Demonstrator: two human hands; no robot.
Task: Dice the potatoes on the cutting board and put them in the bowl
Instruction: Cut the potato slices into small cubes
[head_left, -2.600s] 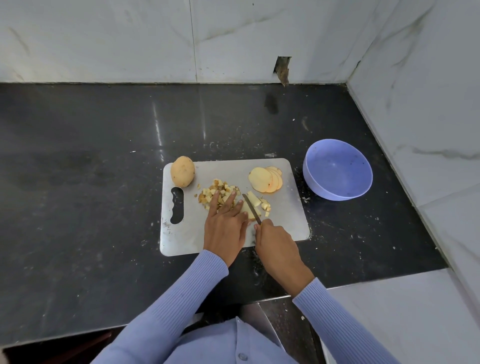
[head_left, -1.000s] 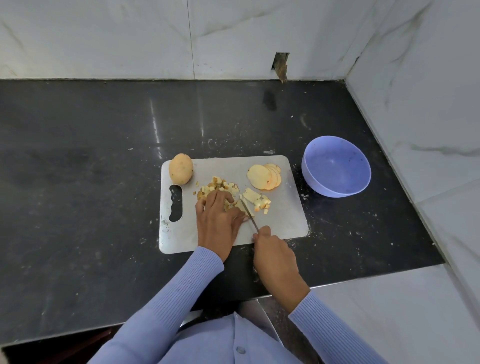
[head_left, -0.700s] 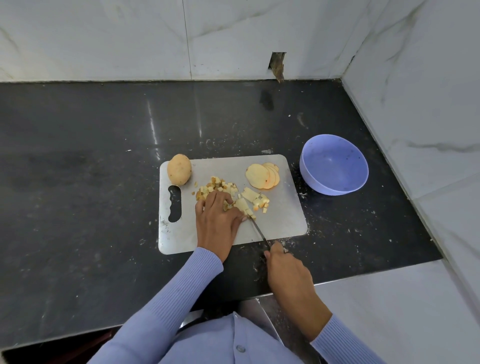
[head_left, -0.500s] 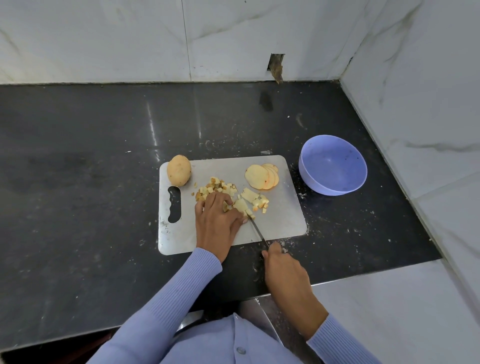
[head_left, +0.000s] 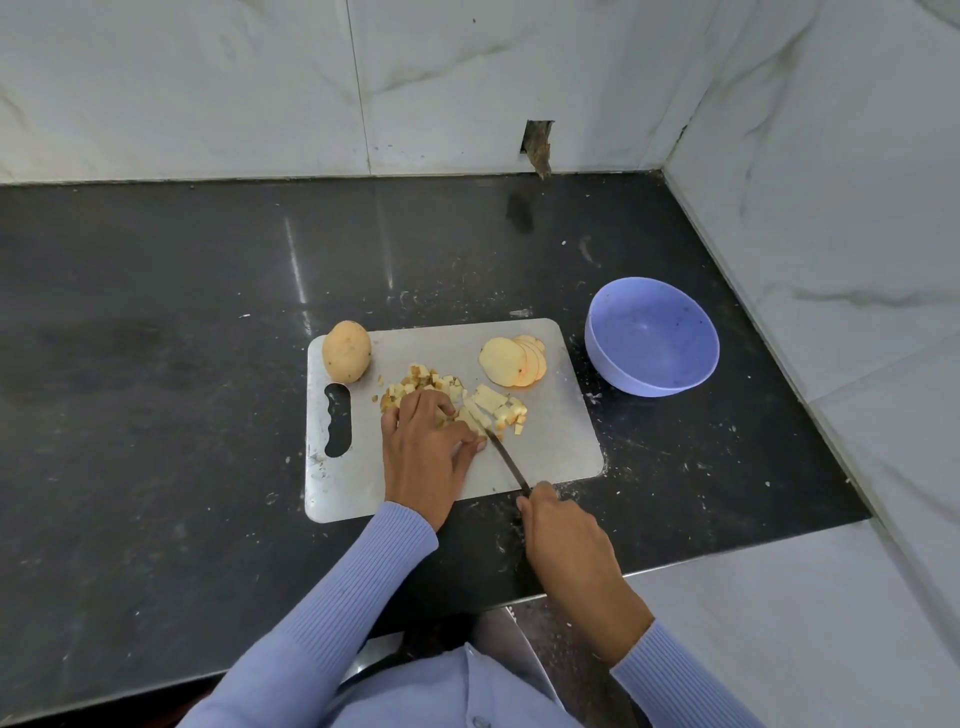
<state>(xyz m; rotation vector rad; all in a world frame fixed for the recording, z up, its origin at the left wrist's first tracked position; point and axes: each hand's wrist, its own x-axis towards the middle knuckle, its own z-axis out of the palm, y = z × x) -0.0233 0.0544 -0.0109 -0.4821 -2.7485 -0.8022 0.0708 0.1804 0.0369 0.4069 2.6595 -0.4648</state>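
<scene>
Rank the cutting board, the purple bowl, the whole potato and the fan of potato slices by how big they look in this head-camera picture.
1. Cutting board, clearly largest.
2. Purple bowl.
3 and 4. Fan of potato slices and whole potato: these look about alike, so no ranking between them.

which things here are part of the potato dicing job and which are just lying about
Part of the job:
cutting board
whole potato
potato slices
diced pieces
knife in the right hand
left hand steadying the strips
bowl, empty

Just there:
crumbs on the counter
hole in the wall
</scene>
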